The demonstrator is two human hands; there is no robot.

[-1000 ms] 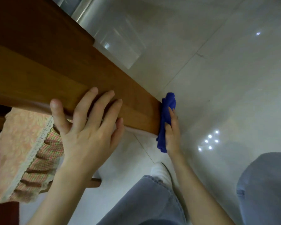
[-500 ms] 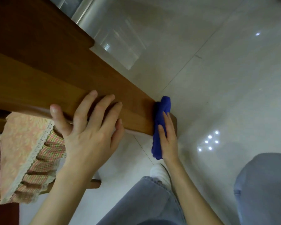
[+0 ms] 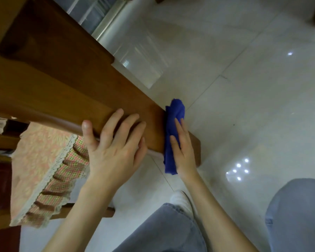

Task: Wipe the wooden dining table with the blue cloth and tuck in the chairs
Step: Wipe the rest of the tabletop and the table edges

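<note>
Starting at the far left, a wooden chair carries a pink flowered seat cover with a lace band and a checked ruffle. It sits left of and below the left grip, with its seat partly under the tabletop's near edge. The wooden tabletop runs slantwise from the upper left down to a corner just right of the right grip. The left grip lies flat on the wood beside that near edge, fingers straight and spread, thumb against the rounded edge, holding nothing. Just right of it, not touching its little finger, the blue cloth is bunched into a long strip across the end of the tabletop. One end of the strip pokes past the far edge and the other hangs over the near edge. The right grip presses down on the cloth with straight fingers held close together, and bare corner wood shows on its right side. Below both grips are two legs in blue jeans and a white-clad foot. Right of the right grip, glossy pale floor tiles mirror a cluster of lights.
</note>
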